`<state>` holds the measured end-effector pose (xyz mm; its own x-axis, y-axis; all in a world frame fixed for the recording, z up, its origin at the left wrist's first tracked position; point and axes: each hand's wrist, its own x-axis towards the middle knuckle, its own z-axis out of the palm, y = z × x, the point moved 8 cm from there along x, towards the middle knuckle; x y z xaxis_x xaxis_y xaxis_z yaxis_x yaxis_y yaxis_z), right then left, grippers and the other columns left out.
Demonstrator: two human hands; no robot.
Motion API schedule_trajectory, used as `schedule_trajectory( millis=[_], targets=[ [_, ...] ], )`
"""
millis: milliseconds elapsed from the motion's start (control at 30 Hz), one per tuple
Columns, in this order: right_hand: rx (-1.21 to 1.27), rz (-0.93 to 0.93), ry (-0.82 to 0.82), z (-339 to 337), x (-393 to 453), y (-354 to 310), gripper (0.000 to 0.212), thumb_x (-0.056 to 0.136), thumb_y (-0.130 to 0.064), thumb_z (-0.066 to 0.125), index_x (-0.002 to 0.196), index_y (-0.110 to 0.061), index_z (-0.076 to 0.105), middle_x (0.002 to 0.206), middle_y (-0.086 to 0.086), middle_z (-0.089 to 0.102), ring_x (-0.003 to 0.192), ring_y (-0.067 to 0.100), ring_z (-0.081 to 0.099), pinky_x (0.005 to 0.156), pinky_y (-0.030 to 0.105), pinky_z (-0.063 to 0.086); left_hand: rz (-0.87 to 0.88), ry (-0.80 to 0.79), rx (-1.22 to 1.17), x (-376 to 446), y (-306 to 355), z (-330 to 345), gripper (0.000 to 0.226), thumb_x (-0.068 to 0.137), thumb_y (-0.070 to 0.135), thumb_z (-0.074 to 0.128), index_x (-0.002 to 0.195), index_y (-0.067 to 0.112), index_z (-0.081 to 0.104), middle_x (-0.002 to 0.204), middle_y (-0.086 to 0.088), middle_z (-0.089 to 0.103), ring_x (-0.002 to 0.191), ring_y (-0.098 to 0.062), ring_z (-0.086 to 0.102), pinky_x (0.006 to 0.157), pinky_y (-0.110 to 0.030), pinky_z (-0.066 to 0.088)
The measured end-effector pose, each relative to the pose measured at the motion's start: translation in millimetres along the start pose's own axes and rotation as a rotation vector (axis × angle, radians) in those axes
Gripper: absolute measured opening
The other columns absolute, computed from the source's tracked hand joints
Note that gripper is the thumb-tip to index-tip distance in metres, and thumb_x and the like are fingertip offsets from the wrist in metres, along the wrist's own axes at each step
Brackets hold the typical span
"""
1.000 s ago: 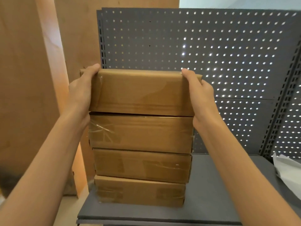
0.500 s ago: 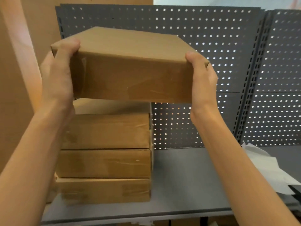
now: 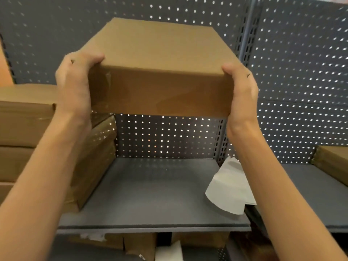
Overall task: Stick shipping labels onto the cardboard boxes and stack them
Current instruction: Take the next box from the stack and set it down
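Lifted off the stack half a second ago, the cardboard box (image 3: pixel 160 72) now hangs further right, out over the bare part of the grey shelf (image 3: pixel 150 194), with its plain top face tipped toward the camera; the left hand (image 3: pixel 73 85) clasps its near left corner, thumb curled over the top edge, and the right hand (image 3: pixel 243 91) clasps the near right corner the same way, so the box is held between both; clear tape shines on its front face near the left hand; at 9 o'clock from the box, the stack of boxes (image 3: pixel 24 129) stands on the shelf, well below the lifted one; at 5 o'clock, white paper sheets (image 3: pixel 227 187) lie on the shelf beside an upright post; at 3 o'clock, low on the next shelf, another box (image 3: pixel 333 162) shows at the frame edge; behind everything runs the grey pegboard (image 3: pixel 301 72).
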<state>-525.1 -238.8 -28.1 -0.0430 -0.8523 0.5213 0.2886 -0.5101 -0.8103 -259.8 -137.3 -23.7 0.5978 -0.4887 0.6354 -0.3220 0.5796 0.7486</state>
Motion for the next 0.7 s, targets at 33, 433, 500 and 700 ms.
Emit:
schedule_trajectory(
  millis=[33,433,500,700],
  targets=[
    [-0.023,0.0,-0.013,-6.5,1.3,4.1,0.082,0.057,-0.052,0.063,0.128,-0.012,0.053,0.114,-0.005,0.06,0.092,0.005,0.053,0.077,0.024,0.043,-0.032,-0.01,0.022,-9.9,-4.8,8.0,0.032,0.064,0.059,0.055,0.086,0.036,0.054,0.094,0.012,0.051,0.093,-0.006,0.051,0.091,-0.044,0.046],
    [-0.116,0.291,-0.075,-55.9,-16.5,104.6,0.061,0.064,-0.041,0.061,0.122,-0.022,0.057,0.111,-0.009,0.059,0.097,0.009,0.053,0.075,0.028,0.04,-0.282,0.025,0.105,-61.6,-91.4,14.7,0.053,0.052,0.05,0.056,0.097,0.024,0.058,0.096,0.016,0.054,0.089,-0.002,0.048,0.082,-0.033,0.037],
    [-0.123,0.341,-0.086,-55.5,-25.2,120.7,0.064,0.062,-0.041,0.062,0.124,-0.027,0.054,0.12,-0.009,0.058,0.106,0.011,0.053,0.079,0.03,0.041,-0.313,0.033,0.123,-69.7,-106.4,6.9,0.055,0.055,0.044,0.057,0.105,0.02,0.057,0.096,0.017,0.053,0.089,0.0,0.048,0.083,-0.032,0.036],
    [-0.131,0.383,-0.088,-54.8,-54.2,150.4,0.062,0.064,-0.039,0.06,0.125,-0.027,0.053,0.121,-0.01,0.056,0.102,0.005,0.051,0.074,0.025,0.037,-0.34,0.002,0.175,-93.4,-139.3,-18.4,0.064,0.067,0.037,0.053,0.125,0.011,0.049,0.099,0.016,0.05,0.091,-0.002,0.046,0.079,-0.029,0.036]
  ],
)
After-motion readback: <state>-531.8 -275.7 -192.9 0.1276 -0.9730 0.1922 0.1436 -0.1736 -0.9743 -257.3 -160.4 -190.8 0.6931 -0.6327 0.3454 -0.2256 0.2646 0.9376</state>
